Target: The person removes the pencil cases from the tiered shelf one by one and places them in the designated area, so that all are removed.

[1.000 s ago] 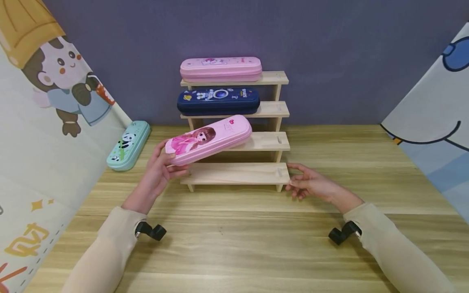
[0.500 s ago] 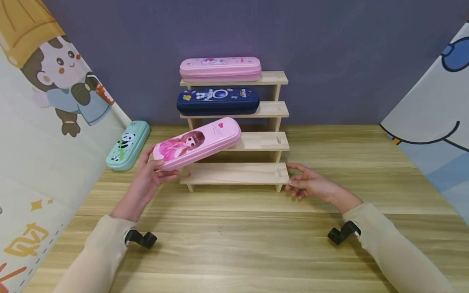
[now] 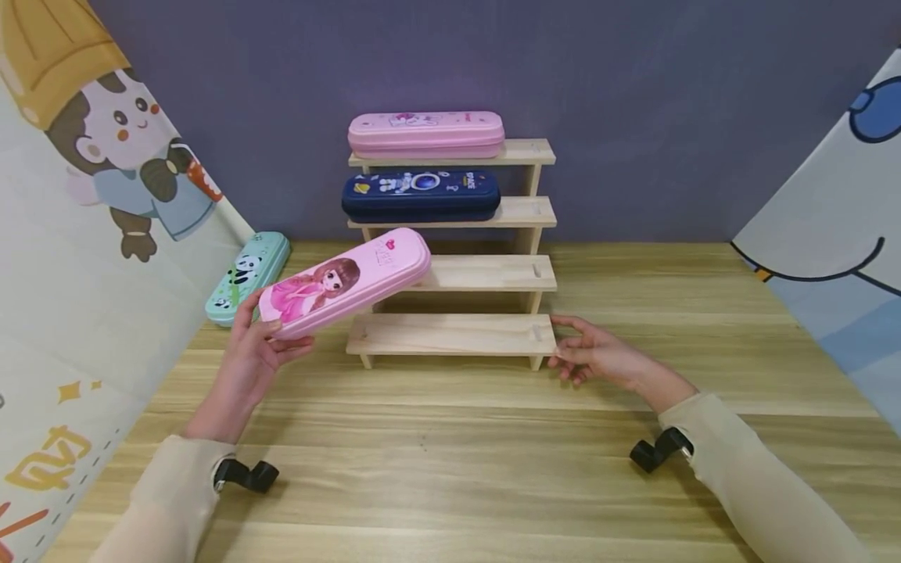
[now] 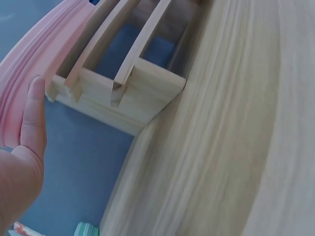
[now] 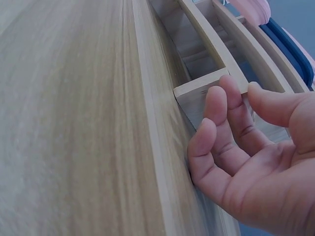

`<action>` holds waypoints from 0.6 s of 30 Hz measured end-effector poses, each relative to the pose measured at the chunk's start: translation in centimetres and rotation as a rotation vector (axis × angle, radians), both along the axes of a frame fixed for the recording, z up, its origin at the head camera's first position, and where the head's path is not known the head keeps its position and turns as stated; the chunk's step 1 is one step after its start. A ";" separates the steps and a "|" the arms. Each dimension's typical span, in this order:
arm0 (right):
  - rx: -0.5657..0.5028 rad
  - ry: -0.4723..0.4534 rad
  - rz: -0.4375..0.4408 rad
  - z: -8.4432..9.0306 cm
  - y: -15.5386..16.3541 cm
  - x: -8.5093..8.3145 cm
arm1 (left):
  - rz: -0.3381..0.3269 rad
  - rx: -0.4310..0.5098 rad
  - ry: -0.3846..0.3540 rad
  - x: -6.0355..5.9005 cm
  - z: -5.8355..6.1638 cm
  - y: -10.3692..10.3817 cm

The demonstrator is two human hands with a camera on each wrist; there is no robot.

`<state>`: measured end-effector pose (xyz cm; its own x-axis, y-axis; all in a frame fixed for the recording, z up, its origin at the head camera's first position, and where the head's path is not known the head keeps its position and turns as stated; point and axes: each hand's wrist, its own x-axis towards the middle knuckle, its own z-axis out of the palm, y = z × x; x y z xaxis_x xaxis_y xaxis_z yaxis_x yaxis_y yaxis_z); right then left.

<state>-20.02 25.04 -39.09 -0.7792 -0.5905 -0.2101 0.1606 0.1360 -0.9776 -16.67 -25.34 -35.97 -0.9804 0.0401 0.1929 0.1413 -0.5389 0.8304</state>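
My left hand grips the left end of a pink pencil case with a long-haired girl printed on its lid. Held in the air, the case tilts with its right end higher and overlaps the left side of a four-step wooden display rack. In the left wrist view the thumb presses along the case's side. At the rack's lower right end, my right hand holds the corner of the bottom step. Its thumb and curled fingers meet at that corner in the right wrist view.
On the top step lies another pink pencil case, and a navy space-themed one sits one step below. A mint panda pencil case rests on the table by the left printed cloth. A dark wall stands behind.
My left hand has carried the pink girl-printed pencil case leftward and slightly down, away from the rack's steps. My right hand has stayed at the rack's corner.
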 end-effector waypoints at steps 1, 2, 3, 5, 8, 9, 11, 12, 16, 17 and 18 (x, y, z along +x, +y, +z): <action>0.002 0.000 0.001 0.0 0.0 0.0 | -0.002 0.019 0.002 0.1 0.0 -0.2; 0.002 0.000 0.003 0.0 0.1 0.0 | 0.001 0.031 0.005 0.3 -0.1 -0.4; 0.001 0.006 0.011 -0.1 0.1 0.0 | 0.003 0.041 0.009 0.4 -0.1 -0.5; -0.002 0.007 0.015 -0.1 0.2 0.0 | 0.010 0.053 0.015 0.6 -0.2 -0.8; -0.001 0.004 0.012 -0.1 0.2 0.0 | 0.023 0.059 0.020 0.8 -0.2 -1.2; 0.001 0.002 0.009 -0.1 0.2 0.0 | 0.024 0.060 0.020 0.8 -0.3 -1.3; 0.006 -0.007 -0.004 -0.1 0.2 0.0 | 0.028 0.059 0.016 0.8 -0.3 -1.4; 0.008 -0.009 -0.007 -0.1 0.2 0.0 | 0.033 0.061 0.015 0.8 -0.4 -1.5; 0.013 -0.011 -0.013 -0.1 0.1 -0.1 | 0.052 0.074 0.007 0.8 -0.5 -1.8; 0.014 -0.010 -0.014 -0.1 0.1 -0.1 | 0.057 0.079 0.006 0.8 -0.5 -1.9; 0.016 -0.010 -0.015 -0.2 0.1 -0.1 | 0.060 0.089 0.005 0.9 -0.5 -2.0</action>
